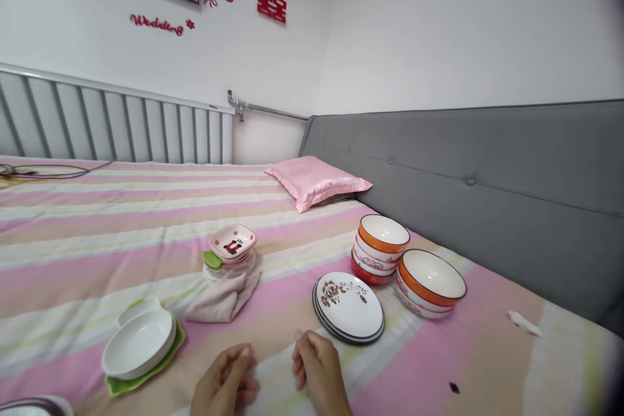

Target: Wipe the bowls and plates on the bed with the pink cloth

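From between our left hand and right hand, we can pass far along the striped pink-and-cream fabric bedcover. Stacked round white brown-flowered plates, then orange-banded white ceramic bowls, bar the right; crumpled pale-pink cloth narrows the left.

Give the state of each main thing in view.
Left hand, loosely curled, apparently empty
Right hand, loosely curled, apparently empty
Flowered plate, face up, atop stack
Bowl stack, upright
Large bowl, upright
White dish, right side up
Pink dish, face up
Cloth, crumpled
Pink pillow, plump
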`<state>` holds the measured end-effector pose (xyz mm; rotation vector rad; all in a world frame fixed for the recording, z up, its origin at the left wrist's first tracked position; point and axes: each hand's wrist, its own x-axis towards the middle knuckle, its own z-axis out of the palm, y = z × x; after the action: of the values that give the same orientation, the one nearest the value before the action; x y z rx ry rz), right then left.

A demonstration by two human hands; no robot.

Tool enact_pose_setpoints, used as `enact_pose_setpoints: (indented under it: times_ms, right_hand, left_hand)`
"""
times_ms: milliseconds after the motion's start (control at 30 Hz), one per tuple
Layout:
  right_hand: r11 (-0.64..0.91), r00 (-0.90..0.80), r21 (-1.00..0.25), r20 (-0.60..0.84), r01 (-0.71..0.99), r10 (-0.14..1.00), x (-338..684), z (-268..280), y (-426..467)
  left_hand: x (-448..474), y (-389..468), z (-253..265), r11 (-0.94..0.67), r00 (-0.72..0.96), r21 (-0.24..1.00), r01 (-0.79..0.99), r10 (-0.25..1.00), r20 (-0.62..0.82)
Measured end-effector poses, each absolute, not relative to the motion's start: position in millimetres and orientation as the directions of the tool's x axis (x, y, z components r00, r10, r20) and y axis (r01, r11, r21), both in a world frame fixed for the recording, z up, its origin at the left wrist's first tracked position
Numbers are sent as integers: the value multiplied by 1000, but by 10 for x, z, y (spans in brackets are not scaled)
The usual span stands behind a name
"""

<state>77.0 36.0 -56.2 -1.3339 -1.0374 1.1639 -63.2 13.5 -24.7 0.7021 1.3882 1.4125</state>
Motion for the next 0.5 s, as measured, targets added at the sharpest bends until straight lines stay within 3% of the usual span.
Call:
enact_pose_setpoints:
  times_ms: [100,233,367,500]
  right_hand:
    - [-93,136,-996,-94,-14,986,769,-553,341]
    - [-65,138,-998,-63,7,988,761,-515,305]
    - [-32,138,-999,-33,-6,990,758,-514,264]
    - [-21,166,-998,-30,-57,986,763,-576,241]
  left_hand:
    - [-723,143,-233,33,-455,999,23,890,-19]
    - [-885,162,-260,-109,-394,920,376,880,266]
    - [-898,198,-353,-106,-262,711,696,884,388]
    - [-847,367,-399,-30,-201,504,863,895,397]
